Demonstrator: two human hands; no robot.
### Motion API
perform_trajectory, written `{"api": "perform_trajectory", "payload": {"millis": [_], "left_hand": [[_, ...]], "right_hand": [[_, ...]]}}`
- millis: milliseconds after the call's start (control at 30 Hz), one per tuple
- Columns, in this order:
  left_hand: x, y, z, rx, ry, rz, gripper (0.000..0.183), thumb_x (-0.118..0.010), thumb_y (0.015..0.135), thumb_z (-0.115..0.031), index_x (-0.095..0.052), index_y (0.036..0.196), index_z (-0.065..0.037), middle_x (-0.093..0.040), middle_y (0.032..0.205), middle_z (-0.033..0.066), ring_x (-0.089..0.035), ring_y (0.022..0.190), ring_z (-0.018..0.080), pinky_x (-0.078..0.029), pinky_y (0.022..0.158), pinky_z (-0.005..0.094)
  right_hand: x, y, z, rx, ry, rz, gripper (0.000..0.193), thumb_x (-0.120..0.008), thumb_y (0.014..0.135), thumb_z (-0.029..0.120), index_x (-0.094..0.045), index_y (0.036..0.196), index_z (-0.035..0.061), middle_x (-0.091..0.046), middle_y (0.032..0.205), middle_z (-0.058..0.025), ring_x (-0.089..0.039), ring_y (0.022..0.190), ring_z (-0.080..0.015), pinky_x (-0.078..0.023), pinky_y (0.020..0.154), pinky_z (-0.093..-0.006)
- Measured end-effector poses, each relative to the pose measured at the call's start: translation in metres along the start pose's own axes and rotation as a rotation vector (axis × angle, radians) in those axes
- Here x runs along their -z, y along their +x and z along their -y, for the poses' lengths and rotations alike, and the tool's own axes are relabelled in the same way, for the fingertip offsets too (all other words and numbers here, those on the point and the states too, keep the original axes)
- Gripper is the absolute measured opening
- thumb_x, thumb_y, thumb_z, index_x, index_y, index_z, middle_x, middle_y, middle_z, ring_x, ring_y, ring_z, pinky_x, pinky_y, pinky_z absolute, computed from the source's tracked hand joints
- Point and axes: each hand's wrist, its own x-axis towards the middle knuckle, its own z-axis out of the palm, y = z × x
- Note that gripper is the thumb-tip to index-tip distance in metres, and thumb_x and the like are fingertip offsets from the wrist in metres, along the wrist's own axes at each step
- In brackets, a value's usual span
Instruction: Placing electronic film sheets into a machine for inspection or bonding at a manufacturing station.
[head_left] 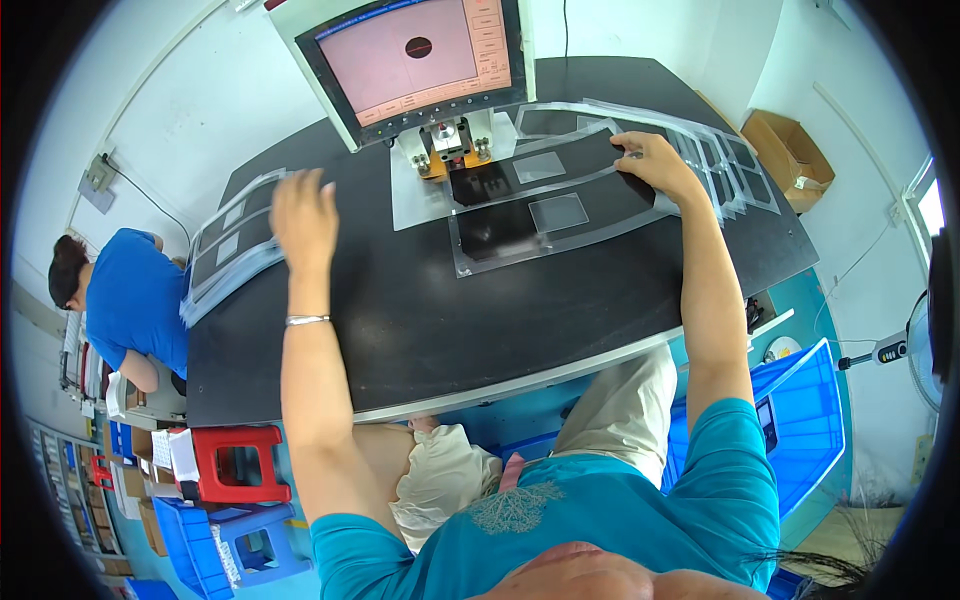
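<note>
Clear sheet (540, 168) at one o'clock is seemingly being positioned, and I'm judging steady alignment next, right hand (655, 162) at its edge, grip unclear, left hand (305, 220) loosely spread.

Glossy plastic sheet (560, 212) — smooth, faintly shiny tabletop (430, 330) — polished metal bracelet (307, 320).

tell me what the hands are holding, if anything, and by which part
The right hand grips the farther clear-bordered sheet by its right end; nothing visible is held in the left hand.

They wear a teal shirt (630, 530), cream bottoms (622, 410), a seemingly metal bracelet (307, 320).
</note>
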Motion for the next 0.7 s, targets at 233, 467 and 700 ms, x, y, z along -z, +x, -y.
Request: {"api": "perform_trajectory", "payload": {"millis": [233, 467, 700], "left_hand": [[-0.027, -0.037, 0.081, 0.344, 0.342, 0.286, 0.052, -0.063, 0.093, -0.04, -0.054, 0.139, -0.018, -0.047, 0.148, 0.0127, -0.044, 0.136, 0.0362, -0.036, 0.109, 0.0567], [-0.013, -0.026, 0.07, 0.333, 0.315, 0.553, 0.034, -0.054, 0.098, -0.036, -0.062, 0.124, -0.015, -0.064, 0.128, 0.0134, -0.062, 0.115, 0.0359, -0.054, 0.087, 0.0488], [-0.003, -0.018, 0.073, 0.402, 0.284, 0.447, 0.027, -0.052, 0.099, -0.026, -0.063, 0.122, -0.016, -0.073, 0.095, 0.0142, -0.071, 0.091, 0.0343, -0.056, 0.076, 0.0481]], "right_hand": [[-0.007, 0.005, -0.008, 0.016, 0.03, -0.053, 0.05, -0.07, 0.08, 0.012, -0.064, 0.128, -0.001, -0.067, 0.12, -0.0176, -0.061, 0.112, -0.0259, -0.046, 0.099, -0.0335], [-0.022, 0.011, -0.009, 0.044, -0.109, -0.279, 0.052, -0.069, 0.075, 0.016, -0.065, 0.125, 0.0013, -0.065, 0.124, -0.0224, -0.062, 0.117, -0.0349, -0.047, 0.102, -0.0384], [-0.021, 0.012, -0.009, 0.044, -0.144, -0.288, 0.052, -0.07, 0.077, 0.017, -0.064, 0.127, 0.0042, -0.066, 0.125, -0.0191, -0.061, 0.119, -0.0332, -0.047, 0.102, -0.0382]]}}
